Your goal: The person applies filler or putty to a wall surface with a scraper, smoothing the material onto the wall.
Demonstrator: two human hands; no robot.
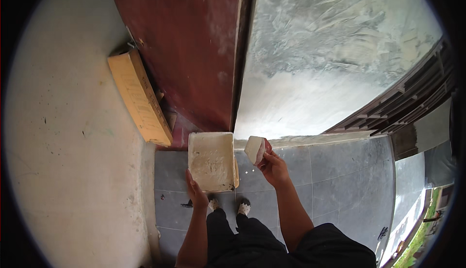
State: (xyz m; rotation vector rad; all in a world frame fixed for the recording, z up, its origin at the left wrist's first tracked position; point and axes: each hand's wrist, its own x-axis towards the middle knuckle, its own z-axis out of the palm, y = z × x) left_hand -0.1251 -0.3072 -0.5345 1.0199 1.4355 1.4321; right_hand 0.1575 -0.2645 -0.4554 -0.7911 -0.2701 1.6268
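Note:
My left hand (196, 191) grips a shallow rectangular tray (229, 161) by its lower left edge and holds it up in front of me. Off-white paste (209, 163) coats the inside of the tray. To the right of it, my right hand (274, 169) is closed around a scraper (255, 149) with a whitish, paste-smeared face and a red part near the fingers. The scraper and the tray are apart. Beyond them stands a wall (310, 64) with grey-white smears across its upper area.
A dark red door panel (189, 40) stands left of the smeared wall. A long yellow-brown cardboard box (138, 93) leans by the pale left wall (73, 137). Dark window bars (403, 93) are at the right. Grey tiles (335, 171) cover the floor, with a few white spots on them.

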